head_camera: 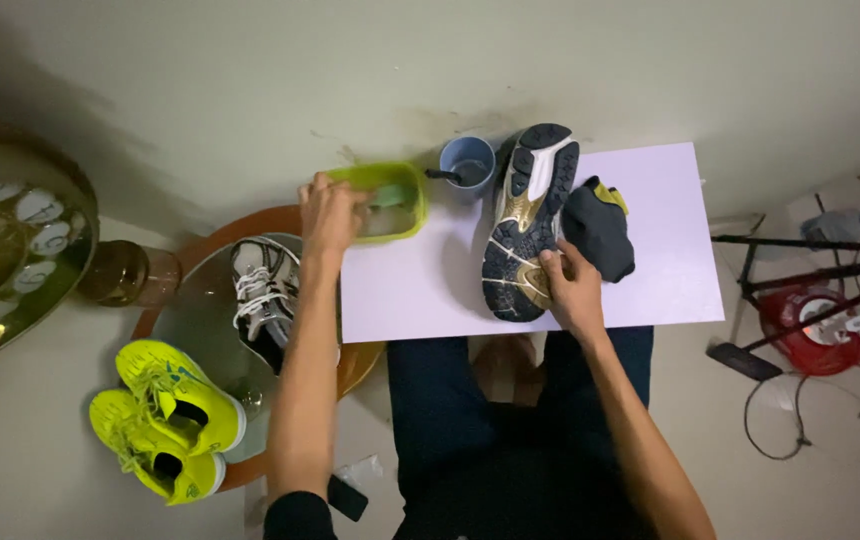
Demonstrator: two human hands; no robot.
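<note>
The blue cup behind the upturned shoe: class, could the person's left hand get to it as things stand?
Probably yes: the left hand is at the green tub, right beside the blue cup, with nothing between.

Your sneaker [528, 225] lies sole-up, black, white and gold, on the white board [650, 290]; your green tub [390, 200] sits at the board's far-left corner.

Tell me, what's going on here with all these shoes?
A seated person is working at a white board on their lap. Their right hand presses on a shoe lying sole up on the board, beside a dark cloth. Their left hand reaches into a green tub, next to a blue cup. A white shoe sits in a metal basin on the floor, and a yellow pair lies nearby.
</note>
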